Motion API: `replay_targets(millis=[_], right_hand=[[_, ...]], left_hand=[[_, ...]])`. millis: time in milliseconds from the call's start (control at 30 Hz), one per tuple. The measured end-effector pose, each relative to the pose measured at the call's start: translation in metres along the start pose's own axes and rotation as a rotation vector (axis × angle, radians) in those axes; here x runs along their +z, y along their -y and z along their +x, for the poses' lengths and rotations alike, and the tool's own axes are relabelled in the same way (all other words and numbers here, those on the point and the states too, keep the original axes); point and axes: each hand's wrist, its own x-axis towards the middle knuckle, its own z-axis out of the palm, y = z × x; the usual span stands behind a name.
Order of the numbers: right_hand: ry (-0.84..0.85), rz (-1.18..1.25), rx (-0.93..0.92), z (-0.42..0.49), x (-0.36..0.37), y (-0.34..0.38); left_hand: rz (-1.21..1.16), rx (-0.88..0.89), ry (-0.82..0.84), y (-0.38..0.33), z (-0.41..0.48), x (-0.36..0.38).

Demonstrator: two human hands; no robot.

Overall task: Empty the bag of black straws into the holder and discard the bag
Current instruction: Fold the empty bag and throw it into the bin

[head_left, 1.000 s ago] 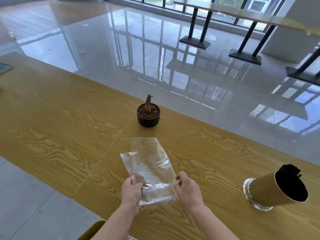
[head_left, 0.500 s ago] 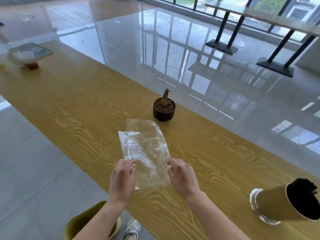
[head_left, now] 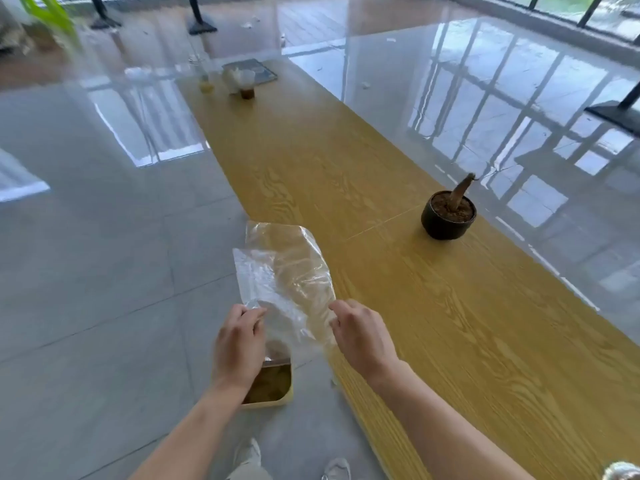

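The clear plastic bag (head_left: 287,275) is empty and crumpled, held up in the air over the table's left edge and the floor. My left hand (head_left: 239,344) pinches its lower left corner, and my right hand (head_left: 362,336) pinches its lower right edge. Below the bag on the floor stands a yellow-green bin (head_left: 268,386), partly hidden by my left hand. Only a sliver of the straw holder's glass base (head_left: 623,472) shows at the bottom right corner; the black straws are out of view.
A long wooden table (head_left: 398,271) runs from bottom right to top middle. A small black pot with a bare stem (head_left: 448,214) stands near its right edge. Cups (head_left: 247,84) and a tray sit at the far end. Glossy grey floor lies left.
The view has swung left. Both hands have carried the bag left, off the tabletop to above the bin on the floor. The holder has slid almost out of view.
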Motion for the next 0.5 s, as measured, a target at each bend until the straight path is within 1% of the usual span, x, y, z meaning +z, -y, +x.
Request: replay_targets(millis=[200, 300, 400, 500], right_hand=[[0.060, 0.008, -0.064, 0.018, 0.035, 0.042], [0.079, 0.007, -0.067, 0.026, 0.058, 0.062], [0.093, 0.010, -0.029, 0.032, 0.096, 0.081], [0.123, 0.030, 0.033, 0.035, 0.152, 0.086]], left_hand=[[0.010, -0.094, -0.019, 0.054, 0.004, -0.016], [0.015, -0.105, -0.013, 0.086, 0.007, -0.019], [0.021, -0.146, 0.029, 0.126, 0.012, -0.013], [0.014, -0.236, 0.101, 0.169, 0.016, 0.009]])
